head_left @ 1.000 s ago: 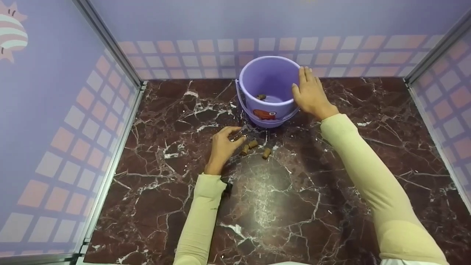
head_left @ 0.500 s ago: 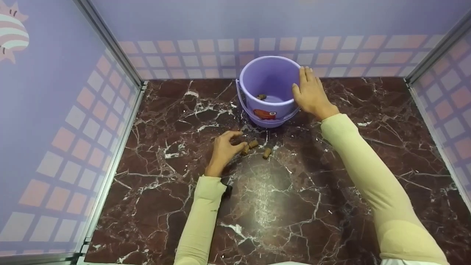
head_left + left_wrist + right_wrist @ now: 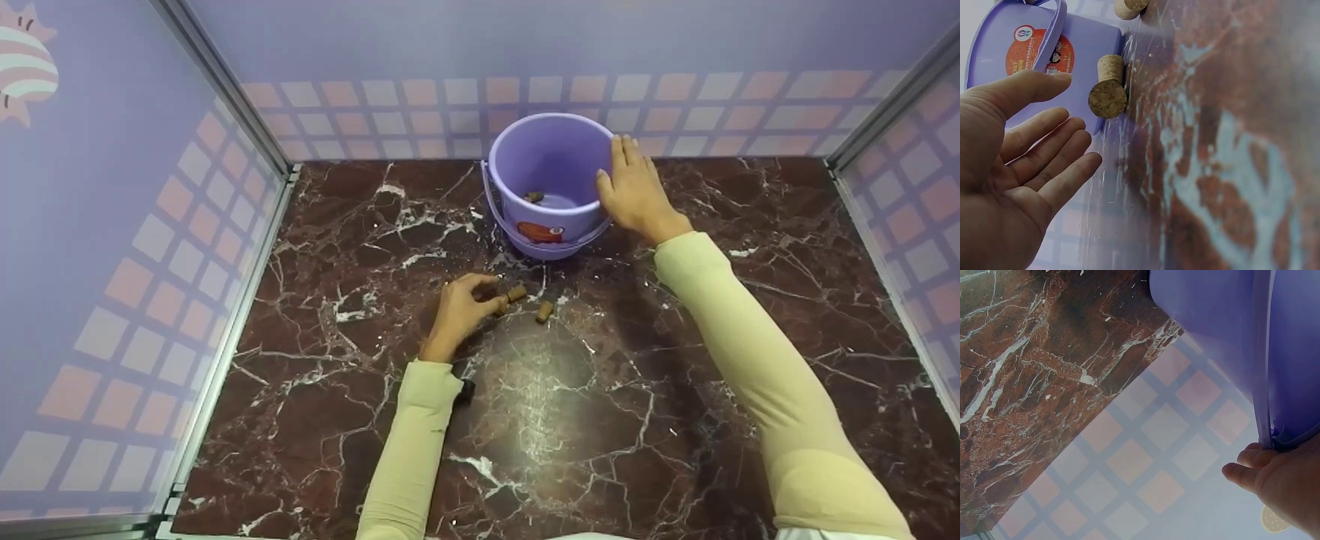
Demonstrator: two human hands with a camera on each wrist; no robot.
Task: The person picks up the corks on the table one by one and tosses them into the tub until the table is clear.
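Observation:
My left hand point(image 3: 459, 311) is low over the marble-patterned surface, thumb and fingers apart around the nearest cork point(image 3: 501, 307). In the left wrist view a gap shows between the fingertips point(image 3: 1095, 160) and a cork point(image 3: 1107, 98). A second cork point(image 3: 517, 293) lies against the nearest one, and another cork point(image 3: 544, 312) lies a little to the right. Behind them a purple bucket point(image 3: 551, 234) stands upright, with brown cork point(image 3: 534, 197) on its bottom. My right hand point(image 3: 637, 195) rests on the bucket's right rim, fingers extended, close to the handle joint in the right wrist view.
The bucket's handle point(image 3: 491, 206) hangs down across its front. Close behind the bucket stands a lilac wall point(image 3: 375, 45) with a pink and white tile pattern. Side panels point(image 3: 97, 225) with metal edges bound the dark red marble-look surface point(image 3: 337, 420).
My left hand has moved slightly toward me and right, bringing the thumb over the nearest cork. The right hand and the bucket have stayed in place.

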